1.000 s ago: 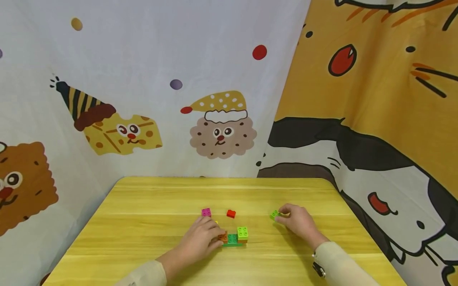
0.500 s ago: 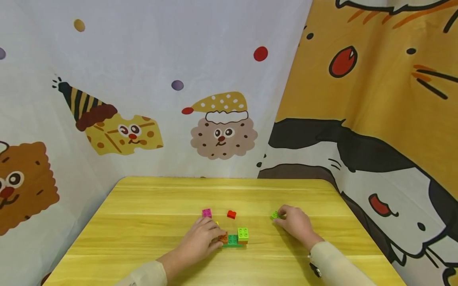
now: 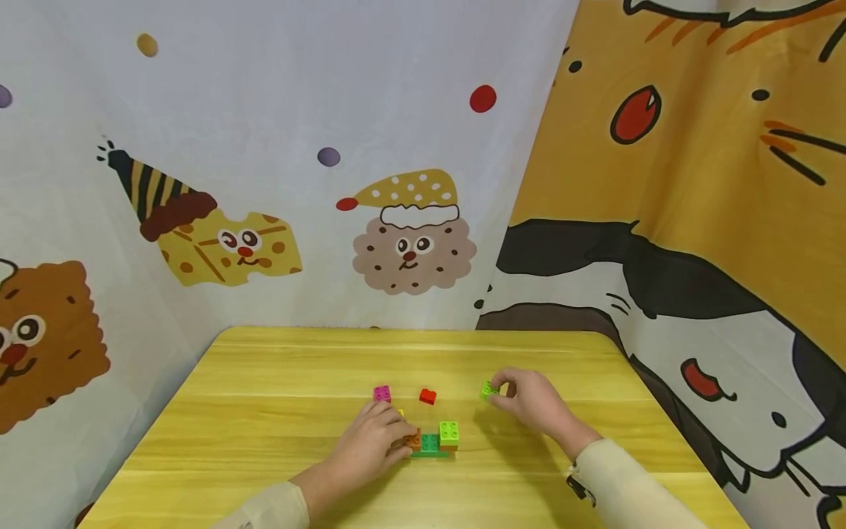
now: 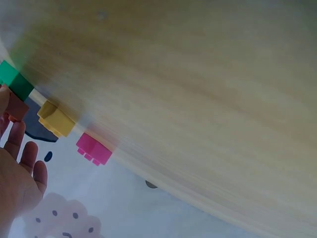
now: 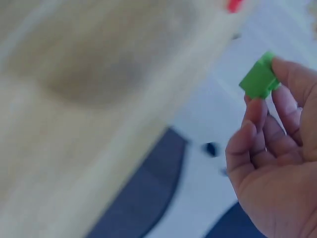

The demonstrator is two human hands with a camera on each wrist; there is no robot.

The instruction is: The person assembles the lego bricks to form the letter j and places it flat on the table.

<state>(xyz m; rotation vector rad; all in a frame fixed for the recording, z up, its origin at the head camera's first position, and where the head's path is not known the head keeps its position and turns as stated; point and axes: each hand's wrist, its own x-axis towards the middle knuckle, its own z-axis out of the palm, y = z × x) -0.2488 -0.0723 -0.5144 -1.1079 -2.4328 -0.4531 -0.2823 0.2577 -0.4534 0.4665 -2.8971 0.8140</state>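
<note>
In the head view my left hand [image 3: 366,447] grips an orange brick [image 3: 413,439] at the left end of a small built row. A dark green brick [image 3: 429,442] sits mid-row on a green base [image 3: 431,455], and a lime brick [image 3: 449,431] tops an orange one at the right end. My right hand [image 3: 537,402] pinches a bright green brick [image 3: 488,390] between thumb and fingers, right of the row. The right wrist view shows this green brick [image 5: 259,78] held off the table at the fingertips.
Behind the row lie a magenta brick [image 3: 382,394] and a red brick [image 3: 427,397]. A yellow brick [image 4: 56,119], mostly hidden by the left hand in the head view, stands between row and magenta brick. A printed cloth [image 3: 277,110] hangs behind the wooden table [image 3: 264,367].
My right hand has taken the bright green brick up from the table and moved left with it. The left hand stays on the orange brick.
</note>
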